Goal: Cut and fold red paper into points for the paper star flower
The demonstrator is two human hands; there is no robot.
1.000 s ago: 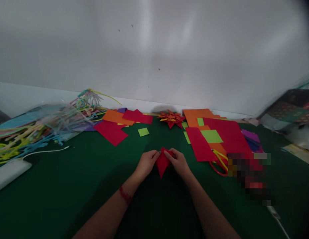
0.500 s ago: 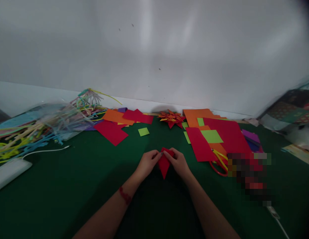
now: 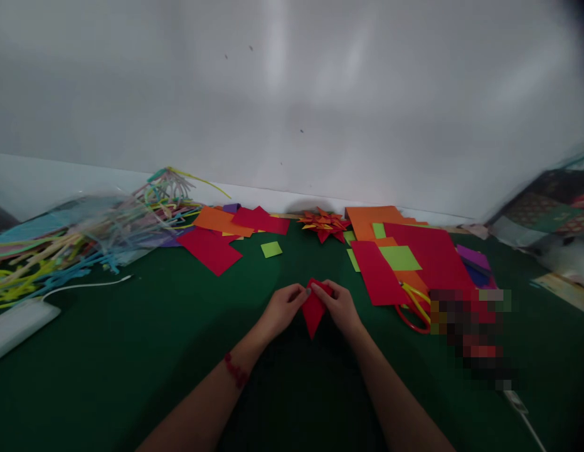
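A small piece of folded red paper (image 3: 313, 316), kite-shaped with its point toward me, is held up between my two hands. My left hand (image 3: 284, 307) pinches its upper left edge. My right hand (image 3: 341, 306) grips the upper right part, its thumb lying across the paper's face. The fingers behind the paper are hidden. Beyond my hands, by the wall, rests a spiky red and orange folded-paper star flower (image 3: 323, 224). A small green paper square (image 3: 271, 250) lies to its left.
Red paper sheets (image 3: 209, 251) and orange paper (image 3: 221, 220) lie at the back left, beside a heap of coloured pipe cleaners (image 3: 98, 229). To the right are a red sheet (image 3: 421, 257) and scissors (image 3: 416, 304) with red and yellow handles. A white power strip (image 3: 23, 326) sits at far left.
Both hands keep hold of the red paper. The paper has shifted slightly to the right, and the fingers have moved a little on it. Everything else stays put.
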